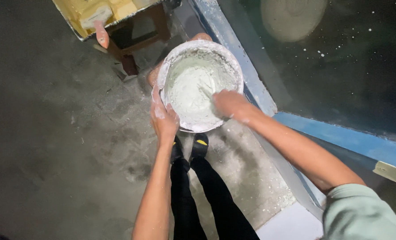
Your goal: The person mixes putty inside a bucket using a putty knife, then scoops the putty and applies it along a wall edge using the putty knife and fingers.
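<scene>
Hard to make out what sits under the right hand (232,105): fingers sunk in pale paste at the near right inside of the bowl (201,84), blurred, so cannot tell whether that grip is closed on anything or simply spread in the mix. Left hand (163,118) dusted white, grip wrapped narrow over the bowl's near left rim, thumb side hidden behind the edge. Underneath the far rim, a patch of skin-coloured shape peeking out, too cut off to name. One bowl, round, so no long axis; mouth facing straight up at the camera, held above the grey dusty floor (51,146), just left of a blue-edged frame (340,135) around a dark speckled panel. Two hands, two forearms, two black-trousered legs, two dark shoes (199,146) directly below the bowl. At top left, one yellow tray (84,11) cropped by the frame edge, on a brown stool (133,42) only partly seen.
</scene>
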